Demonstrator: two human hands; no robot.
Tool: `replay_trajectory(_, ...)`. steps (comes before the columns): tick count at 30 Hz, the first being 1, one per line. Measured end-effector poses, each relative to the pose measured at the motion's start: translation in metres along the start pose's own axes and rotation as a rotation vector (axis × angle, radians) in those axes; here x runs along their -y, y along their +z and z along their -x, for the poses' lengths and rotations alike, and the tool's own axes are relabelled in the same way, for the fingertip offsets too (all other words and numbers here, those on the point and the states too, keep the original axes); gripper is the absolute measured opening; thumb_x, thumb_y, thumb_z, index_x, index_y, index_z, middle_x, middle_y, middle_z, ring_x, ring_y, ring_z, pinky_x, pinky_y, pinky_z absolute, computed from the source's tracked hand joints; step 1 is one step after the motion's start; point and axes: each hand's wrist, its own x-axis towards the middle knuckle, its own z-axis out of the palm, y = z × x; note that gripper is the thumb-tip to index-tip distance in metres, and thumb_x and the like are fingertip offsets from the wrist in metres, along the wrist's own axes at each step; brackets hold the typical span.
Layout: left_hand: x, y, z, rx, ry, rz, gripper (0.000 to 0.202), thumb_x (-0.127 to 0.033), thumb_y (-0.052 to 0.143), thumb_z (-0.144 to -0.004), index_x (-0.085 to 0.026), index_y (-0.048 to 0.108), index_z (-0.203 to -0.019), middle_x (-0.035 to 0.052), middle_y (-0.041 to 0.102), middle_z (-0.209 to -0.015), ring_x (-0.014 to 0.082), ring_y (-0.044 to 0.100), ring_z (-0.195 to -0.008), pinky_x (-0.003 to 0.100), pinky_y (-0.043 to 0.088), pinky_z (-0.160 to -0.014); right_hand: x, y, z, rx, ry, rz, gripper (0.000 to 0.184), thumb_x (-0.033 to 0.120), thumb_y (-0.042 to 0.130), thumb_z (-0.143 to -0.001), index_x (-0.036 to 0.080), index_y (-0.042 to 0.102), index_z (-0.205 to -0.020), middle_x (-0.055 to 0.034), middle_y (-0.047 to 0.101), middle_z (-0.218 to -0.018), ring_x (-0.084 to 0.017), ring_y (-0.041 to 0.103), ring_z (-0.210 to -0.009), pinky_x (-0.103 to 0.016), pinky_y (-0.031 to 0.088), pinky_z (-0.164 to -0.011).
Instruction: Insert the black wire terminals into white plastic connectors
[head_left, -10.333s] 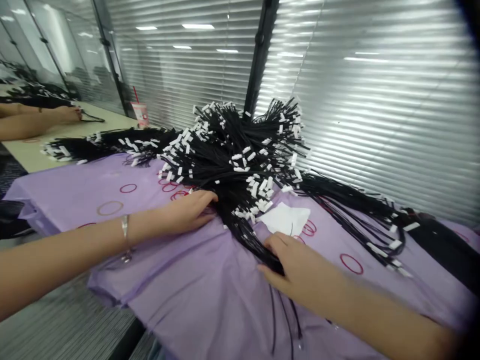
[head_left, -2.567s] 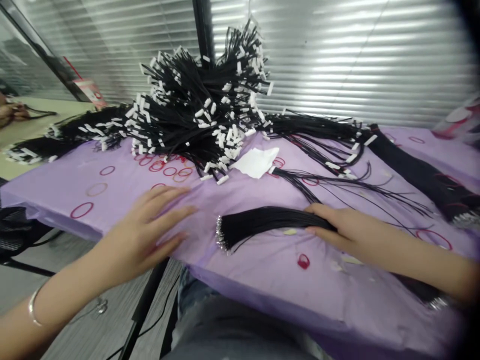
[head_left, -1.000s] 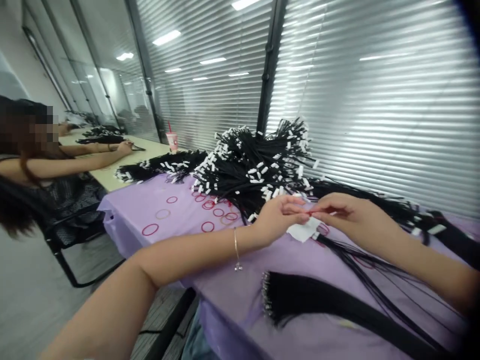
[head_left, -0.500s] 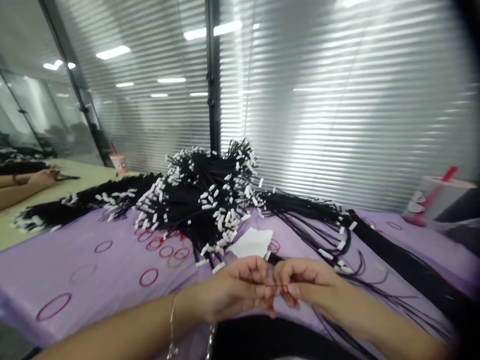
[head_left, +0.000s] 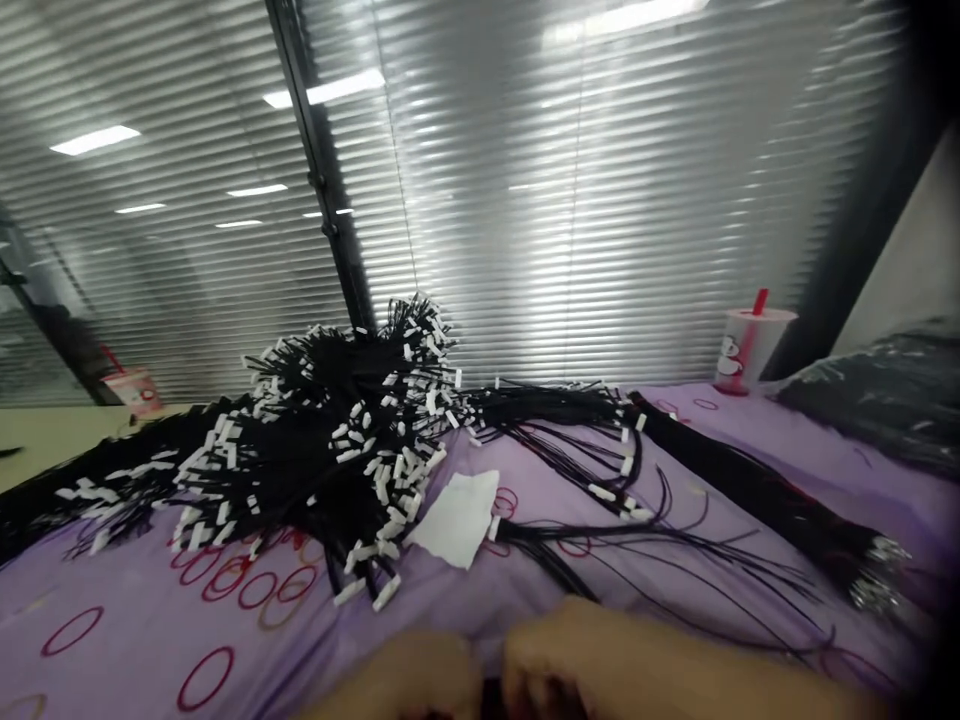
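Note:
Both my hands sit close together at the bottom edge, blurred and partly cut off. My left hand (head_left: 409, 682) and my right hand (head_left: 600, 665) hover over the purple cloth (head_left: 675, 445), with something dark between them that I cannot make out. Their fingers are smeared, so their grip is unclear. Just beyond them lies a big pile of black cords with white tags (head_left: 330, 450). A white paper scrap (head_left: 457, 518) rests beside the pile. Loose black cords (head_left: 660, 555) trail off to the right.
Several red rubber bands (head_left: 255, 585) lie on the cloth at the left. A tied black cord bundle (head_left: 757, 490) runs to the right. A cup with a red straw (head_left: 750, 345) and a dark heap (head_left: 885, 395) stand at the far right, and window blinds (head_left: 600, 200) are behind.
The view has tilted upward, so my hands have dropped to the bottom edge. One second ago they pinched a red rubber band between them; now it is not visible.

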Motion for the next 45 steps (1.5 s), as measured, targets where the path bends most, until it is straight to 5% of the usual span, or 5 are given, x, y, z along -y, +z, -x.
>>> replay_trajectory(15, -0.033, -0.003, -0.005, -0.133, -0.102, 0.876, 0.04, -0.023, 0.068, -0.07, -0.016, 0.038, -0.044, -0.0078, 0.013, -0.036, 0.0077, 0.026, -0.042, 0.023, 0.043, -0.058, -0.03, -0.02, -0.019, 0.027, -0.038, -0.106, 0.034, 0.039, 0.054, -0.082, 0.017, 0.038, -0.06, 0.0071, 0.028, -0.056, -0.006, 0.026, -0.051, -0.021, 0.021, -0.045)
replay_trajectory(21, -0.036, -0.039, -0.014, -0.472, 0.069, 0.894, 0.026, -0.015, 0.042, -0.085, -0.01, 0.066, -0.096, -0.0092, 0.019, -0.036, 0.0072, 0.024, -0.036, 0.017, 0.029, -0.041, -0.037, -0.019, -0.033, -0.168, -0.094, 0.009, 0.04, 0.034, 0.055, -0.081, 0.019, 0.023, -0.061, 0.007, 0.018, -0.059, -0.007, 0.021, -0.054, -0.022, 0.021, -0.048)
replay_trajectory(27, -0.039, -0.047, -0.016, -0.398, 0.182, 0.789, 0.042, -0.008, 0.039, -0.077, -0.022, 0.06, -0.11, -0.0026, 0.068, -0.091, 0.006, 0.058, -0.06, 0.021, 0.047, -0.066, -0.046, -0.011, -0.037, -0.17, -0.028, 0.053, 0.038, 0.033, 0.052, -0.082, 0.02, 0.022, -0.062, 0.0071, 0.019, -0.06, -0.007, 0.022, -0.054, -0.022, 0.022, -0.049)
replay_trajectory(32, -0.03, -0.034, -0.016, -0.268, 0.177, 0.629, 0.059, -0.012, 0.048, -0.069, -0.029, 0.049, -0.126, -0.0047, 0.042, -0.141, 0.0252, 0.036, -0.131, 0.039, 0.027, -0.108, -0.042, 0.001, -0.033, -0.179, -0.104, 0.292, 0.028, 0.027, 0.051, -0.082, 0.019, 0.03, -0.064, 0.0058, 0.034, -0.061, -0.008, 0.031, -0.057, -0.023, 0.026, -0.053)
replay_trajectory(45, -0.009, -0.004, -0.018, -0.299, 0.175, 0.383, 0.056, -0.007, 0.057, -0.083, -0.038, 0.047, -0.129, -0.001, 0.038, -0.145, 0.0224, 0.046, -0.125, 0.04, 0.035, -0.104, -0.008, 0.009, 0.001, 0.057, -0.559, 0.607, 0.011, 0.012, 0.051, -0.079, 0.016, 0.056, -0.071, -0.0025, 0.06, -0.095, -0.015, 0.049, -0.093, -0.031, 0.038, -0.086)
